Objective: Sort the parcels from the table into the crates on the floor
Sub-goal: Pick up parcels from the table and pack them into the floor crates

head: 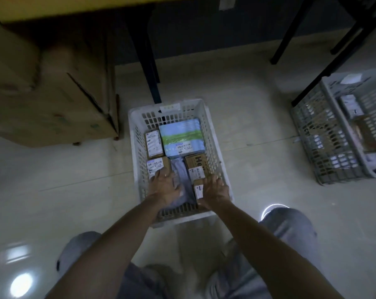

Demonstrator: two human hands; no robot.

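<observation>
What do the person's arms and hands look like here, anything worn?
Both forearms are bare, no sleeves, gloves or watch in view. The left hand shows a small ring on one finger; the right hand may carry one too, but it is too blurred to tell.

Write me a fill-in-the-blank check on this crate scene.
The left hand rests on a labelled brown box in the ___ crate.
The blue-and-green parcel lies at its ___ end.
The grey crates stand to the person's ___.
The cardboard box stands on the person's ___.
Missing: white; far; right; left.
</observation>
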